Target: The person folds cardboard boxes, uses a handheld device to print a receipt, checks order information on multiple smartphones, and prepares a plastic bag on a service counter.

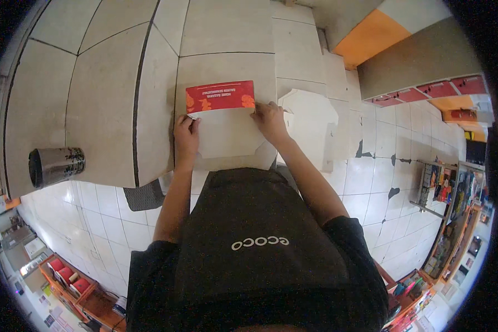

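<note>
Carton (227, 133) between 2 hands (186, 137) (271, 122)

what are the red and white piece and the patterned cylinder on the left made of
Red and white piece: probably thin cardboard, smooth printed finish, judging by its flat panels and crease. Patterned cylinder: round wall and faint sheen suggest plastic or metal.

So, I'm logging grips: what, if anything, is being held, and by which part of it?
A white carton, by the near corners of its red flap: left hand at the left corner, right hand at the right.
</note>
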`<state>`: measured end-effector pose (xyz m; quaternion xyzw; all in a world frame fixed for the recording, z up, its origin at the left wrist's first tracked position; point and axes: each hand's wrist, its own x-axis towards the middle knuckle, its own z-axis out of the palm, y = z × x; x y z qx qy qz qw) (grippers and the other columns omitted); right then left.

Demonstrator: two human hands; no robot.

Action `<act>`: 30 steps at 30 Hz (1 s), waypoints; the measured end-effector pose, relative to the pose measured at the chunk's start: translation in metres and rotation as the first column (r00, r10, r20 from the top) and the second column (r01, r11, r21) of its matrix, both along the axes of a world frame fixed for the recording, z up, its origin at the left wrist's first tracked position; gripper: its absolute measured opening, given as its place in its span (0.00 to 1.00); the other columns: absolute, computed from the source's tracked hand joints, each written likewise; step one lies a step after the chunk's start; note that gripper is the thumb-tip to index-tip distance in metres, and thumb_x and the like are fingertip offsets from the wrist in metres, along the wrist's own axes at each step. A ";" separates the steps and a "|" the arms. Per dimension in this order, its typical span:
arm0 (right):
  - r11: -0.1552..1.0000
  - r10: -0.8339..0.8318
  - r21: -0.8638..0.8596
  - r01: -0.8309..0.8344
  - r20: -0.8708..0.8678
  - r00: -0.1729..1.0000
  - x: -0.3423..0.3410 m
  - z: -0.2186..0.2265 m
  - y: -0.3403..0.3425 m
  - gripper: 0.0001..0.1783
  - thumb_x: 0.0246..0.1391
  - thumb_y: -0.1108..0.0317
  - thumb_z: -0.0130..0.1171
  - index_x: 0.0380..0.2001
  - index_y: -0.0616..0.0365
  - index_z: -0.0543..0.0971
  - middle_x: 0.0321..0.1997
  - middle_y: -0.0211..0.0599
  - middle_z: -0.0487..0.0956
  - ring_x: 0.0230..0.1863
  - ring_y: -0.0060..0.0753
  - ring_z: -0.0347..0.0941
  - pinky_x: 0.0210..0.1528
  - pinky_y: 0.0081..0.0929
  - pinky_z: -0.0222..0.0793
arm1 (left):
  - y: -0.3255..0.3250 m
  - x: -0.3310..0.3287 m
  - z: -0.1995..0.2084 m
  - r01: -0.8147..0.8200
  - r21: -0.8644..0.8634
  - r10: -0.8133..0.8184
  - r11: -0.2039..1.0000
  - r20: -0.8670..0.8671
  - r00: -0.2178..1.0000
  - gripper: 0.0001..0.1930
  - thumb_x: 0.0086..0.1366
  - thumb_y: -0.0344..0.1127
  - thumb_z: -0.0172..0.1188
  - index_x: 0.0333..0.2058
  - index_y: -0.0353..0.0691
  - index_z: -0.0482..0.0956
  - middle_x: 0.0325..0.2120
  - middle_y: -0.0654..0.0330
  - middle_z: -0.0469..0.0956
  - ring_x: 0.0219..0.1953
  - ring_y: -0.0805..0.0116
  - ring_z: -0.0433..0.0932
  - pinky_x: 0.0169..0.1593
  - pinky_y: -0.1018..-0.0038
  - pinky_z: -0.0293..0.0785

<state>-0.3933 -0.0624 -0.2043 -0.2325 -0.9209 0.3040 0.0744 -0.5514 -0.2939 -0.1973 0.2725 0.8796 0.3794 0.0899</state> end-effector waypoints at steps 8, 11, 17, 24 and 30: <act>0.907 -0.371 0.082 0.413 -0.308 0.876 0.090 -0.020 0.009 0.25 0.51 0.67 0.68 0.54 0.49 0.78 0.35 0.30 0.76 0.44 0.37 0.72 0.52 0.42 0.62 | -0.024 0.016 0.003 -0.049 -0.026 0.036 0.998 -0.384 0.923 0.23 0.64 0.42 0.65 0.51 0.32 0.78 0.43 0.43 0.74 0.49 0.42 0.73 0.53 0.55 0.69; 0.669 -0.715 0.285 0.687 -0.009 0.699 0.180 -0.093 0.037 0.40 0.48 0.48 0.71 0.61 0.54 0.71 0.54 0.47 0.76 0.59 0.48 0.69 0.59 0.49 0.63 | -0.036 0.028 -0.001 -0.032 0.028 0.041 0.999 -0.417 0.908 0.25 0.64 0.41 0.66 0.56 0.34 0.76 0.42 0.46 0.74 0.47 0.46 0.73 0.53 0.59 0.70; 0.468 -0.771 0.312 0.827 0.602 0.209 0.282 -0.126 0.033 0.54 0.40 0.35 0.72 0.65 0.57 0.67 0.65 0.55 0.67 0.65 0.60 0.64 0.61 0.63 0.62 | -0.034 0.061 0.018 0.042 0.088 -0.007 0.995 -0.367 0.930 0.23 0.66 0.32 0.63 0.59 0.35 0.75 0.41 0.50 0.75 0.44 0.56 0.74 0.49 0.62 0.72; 0.377 -0.908 0.374 0.848 0.328 0.259 0.305 -0.147 0.007 0.32 0.46 0.51 0.70 0.52 0.54 0.78 0.56 0.44 0.74 0.57 0.49 0.71 0.56 0.58 0.65 | 0.001 0.082 0.039 0.358 0.118 -0.302 0.926 -0.335 0.892 0.19 0.63 0.26 0.62 0.54 0.34 0.80 0.38 0.50 0.75 0.41 0.54 0.74 0.44 0.62 0.72; 0.353 -0.923 0.169 0.920 0.225 0.313 0.318 -0.131 0.021 0.18 0.49 0.60 0.70 0.43 0.54 0.82 0.50 0.41 0.79 0.54 0.47 0.74 0.52 0.48 0.69 | 0.039 0.108 0.050 0.549 0.166 -0.467 0.819 -0.364 0.806 0.18 0.61 0.24 0.61 0.51 0.33 0.81 0.34 0.52 0.74 0.37 0.54 0.74 0.42 0.63 0.72</act>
